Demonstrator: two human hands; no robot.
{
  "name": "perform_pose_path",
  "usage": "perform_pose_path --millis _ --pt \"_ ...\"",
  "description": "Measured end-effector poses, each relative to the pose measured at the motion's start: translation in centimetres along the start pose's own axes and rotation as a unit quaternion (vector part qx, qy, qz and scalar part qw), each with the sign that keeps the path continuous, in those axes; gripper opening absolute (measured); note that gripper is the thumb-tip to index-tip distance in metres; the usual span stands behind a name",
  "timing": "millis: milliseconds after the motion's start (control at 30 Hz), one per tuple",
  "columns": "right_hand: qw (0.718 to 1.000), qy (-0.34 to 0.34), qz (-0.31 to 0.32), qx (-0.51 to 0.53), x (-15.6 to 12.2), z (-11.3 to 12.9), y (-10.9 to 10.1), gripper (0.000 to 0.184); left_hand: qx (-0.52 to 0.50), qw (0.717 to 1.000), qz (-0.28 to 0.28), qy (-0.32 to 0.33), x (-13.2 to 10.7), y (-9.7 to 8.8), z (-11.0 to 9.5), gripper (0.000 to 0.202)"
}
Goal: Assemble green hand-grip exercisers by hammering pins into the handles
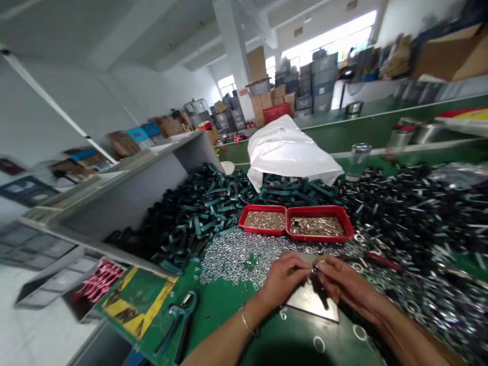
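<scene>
My left hand (285, 278), with a band round its wrist, and my right hand (340, 280) meet above a flat metal plate (310, 305) on the green bench. Their fingertips close together on a small dark part with a shiny metal end (314, 268); its exact kind is partly hidden by the fingers. A dark elongated shape reaches down from the fingers over the plate, and I cannot tell whether it is part of the piece or shadow. Left of my arm lies a teal hand grip exerciser (182, 325). Small metal nuts and rings (236, 256) spread beyond my left hand.
Two red trays (263, 231) of small metal pieces stand behind the plate. Teal handles (206, 208) pile up at left, black parts (404, 203) at right. A white bag (290, 147) lies behind. A red-handled tool (385, 260) and loose rings (319, 344) are near my right arm.
</scene>
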State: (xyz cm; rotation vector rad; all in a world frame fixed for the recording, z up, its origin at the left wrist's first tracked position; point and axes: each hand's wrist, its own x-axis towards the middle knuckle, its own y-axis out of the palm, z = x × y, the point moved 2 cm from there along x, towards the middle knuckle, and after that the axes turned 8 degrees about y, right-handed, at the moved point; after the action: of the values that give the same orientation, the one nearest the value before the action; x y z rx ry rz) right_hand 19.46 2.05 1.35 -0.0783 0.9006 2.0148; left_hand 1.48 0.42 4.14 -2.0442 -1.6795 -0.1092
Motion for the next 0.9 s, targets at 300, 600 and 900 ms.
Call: perform_pose_path --millis 300,600,900 --pt "0.973 -0.098 -0.09 -0.191 -0.3 1.7 0.2 0.037 0.46 0.887 0.043 0.001 -0.5 -9.3 2.2 0.026" --pt "0.971 -0.119 -0.118 -0.171 0.2 0.3 1.1 0.036 0.655 0.734 0.042 -0.175 4.7 -24.4 7.4 0.032" --pt "0.963 -0.147 -0.208 -0.089 -0.8 -0.3 -1.9 0.037 0.538 0.82 0.03 -0.192 4.2 -25.7 6.4 0.051"
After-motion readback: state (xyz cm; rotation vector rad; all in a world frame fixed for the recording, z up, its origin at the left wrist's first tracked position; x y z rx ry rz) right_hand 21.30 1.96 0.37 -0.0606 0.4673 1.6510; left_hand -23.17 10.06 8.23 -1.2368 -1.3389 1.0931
